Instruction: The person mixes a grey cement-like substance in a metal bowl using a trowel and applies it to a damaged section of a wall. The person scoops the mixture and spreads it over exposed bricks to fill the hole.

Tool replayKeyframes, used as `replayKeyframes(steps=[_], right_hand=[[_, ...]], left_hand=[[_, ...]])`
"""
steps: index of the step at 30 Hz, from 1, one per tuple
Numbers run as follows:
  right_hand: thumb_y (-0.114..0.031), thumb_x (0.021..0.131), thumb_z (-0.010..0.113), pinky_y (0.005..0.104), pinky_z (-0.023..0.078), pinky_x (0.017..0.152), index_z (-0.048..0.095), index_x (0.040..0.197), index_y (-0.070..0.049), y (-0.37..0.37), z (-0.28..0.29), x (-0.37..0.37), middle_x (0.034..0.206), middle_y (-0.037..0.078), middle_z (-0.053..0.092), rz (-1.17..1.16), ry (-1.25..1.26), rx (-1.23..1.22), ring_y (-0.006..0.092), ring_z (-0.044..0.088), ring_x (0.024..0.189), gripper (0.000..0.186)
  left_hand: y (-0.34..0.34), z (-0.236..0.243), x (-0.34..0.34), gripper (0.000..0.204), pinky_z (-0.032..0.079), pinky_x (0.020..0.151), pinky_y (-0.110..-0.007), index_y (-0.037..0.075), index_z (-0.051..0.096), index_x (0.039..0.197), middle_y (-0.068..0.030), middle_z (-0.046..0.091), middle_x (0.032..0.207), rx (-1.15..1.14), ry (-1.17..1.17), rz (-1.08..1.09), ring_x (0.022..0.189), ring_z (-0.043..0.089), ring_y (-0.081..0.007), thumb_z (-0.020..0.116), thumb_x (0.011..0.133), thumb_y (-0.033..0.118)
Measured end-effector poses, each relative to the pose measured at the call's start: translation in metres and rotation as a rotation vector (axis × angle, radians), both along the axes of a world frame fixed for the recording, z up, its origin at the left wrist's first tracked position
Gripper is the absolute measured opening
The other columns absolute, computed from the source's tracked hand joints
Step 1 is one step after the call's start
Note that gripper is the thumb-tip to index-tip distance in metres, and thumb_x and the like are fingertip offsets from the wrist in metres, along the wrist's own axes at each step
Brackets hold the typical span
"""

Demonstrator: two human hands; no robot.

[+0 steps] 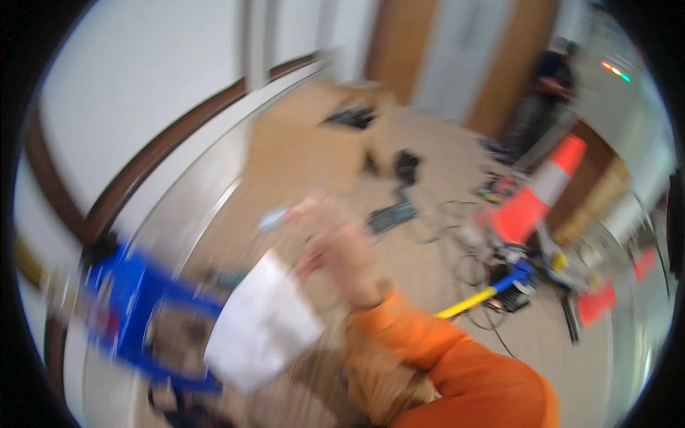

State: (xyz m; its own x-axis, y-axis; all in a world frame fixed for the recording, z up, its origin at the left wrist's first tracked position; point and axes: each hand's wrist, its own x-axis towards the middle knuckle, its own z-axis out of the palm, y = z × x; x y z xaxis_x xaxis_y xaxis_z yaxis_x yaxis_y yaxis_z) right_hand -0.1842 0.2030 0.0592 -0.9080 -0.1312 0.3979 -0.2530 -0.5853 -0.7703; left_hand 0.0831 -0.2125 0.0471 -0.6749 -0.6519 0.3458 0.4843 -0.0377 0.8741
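My right hand [339, 253], in an orange sleeve [457, 357], reaches up and left from the lower right, smeared by motion. Its fingers point at a small pale-blue thing [271, 220] near their tips; whether they touch it I cannot tell. Just below the hand is a white sheet [262, 324], like paper or cloth, with its upper edge close to the thumb. Blur hides whether the hand grips it. My left hand is out of the picture.
A blue plastic stool [135, 299] lies at the left by the wall. Flattened cardboard [307, 150] covers part of the floor ahead. On the right are an orange-and-white traffic cone [539, 196], loose cables [467, 267] and a yellow-and-blue tool [485, 291]. A person [553, 82] stands at the far right.
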Motion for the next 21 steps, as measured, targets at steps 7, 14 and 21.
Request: replayKeyframes(steps=[7,14,21], right_hand=[[-0.023,0.092,0.050,0.0221,0.052,0.063,0.021,0.152,0.008,0.031,0.024,0.067,0.152,0.030,0.035,-0.188,0.065,0.245,0.0108,0.060,0.078,0.073],[-0.027,0.098,0.039,0.0209,0.046,0.069,0.019,0.153,0.007,0.061,0.038,0.073,0.158,0.024,0.026,-0.204,0.064,0.428,0.0095,0.044,0.077,0.067],[-0.028,0.100,0.038,0.0214,0.043,0.073,0.025,0.153,0.004,0.065,0.037,0.065,0.159,0.020,0.028,-0.167,0.103,0.443,0.0103,0.043,0.080,0.062]], left_hand=[[-0.005,-0.054,0.072,0.105,0.058,0.086,-0.049,0.002,0.022,0.152,-0.0180,0.045,0.142,0.447,0.015,-0.396,0.119,0.056,-0.0361,0.077,0.077,0.050],[0.004,-0.080,0.122,0.110,0.060,0.085,-0.049,0.003,0.021,0.152,-0.0163,0.044,0.143,0.412,0.026,-0.369,0.116,0.058,-0.0354,0.082,0.074,0.050],[-0.023,-0.085,0.138,0.099,0.049,0.103,-0.054,0.005,0.024,0.152,-0.0145,0.047,0.143,0.203,-0.280,-0.039,0.119,0.059,-0.0387,0.080,0.078,0.041]])
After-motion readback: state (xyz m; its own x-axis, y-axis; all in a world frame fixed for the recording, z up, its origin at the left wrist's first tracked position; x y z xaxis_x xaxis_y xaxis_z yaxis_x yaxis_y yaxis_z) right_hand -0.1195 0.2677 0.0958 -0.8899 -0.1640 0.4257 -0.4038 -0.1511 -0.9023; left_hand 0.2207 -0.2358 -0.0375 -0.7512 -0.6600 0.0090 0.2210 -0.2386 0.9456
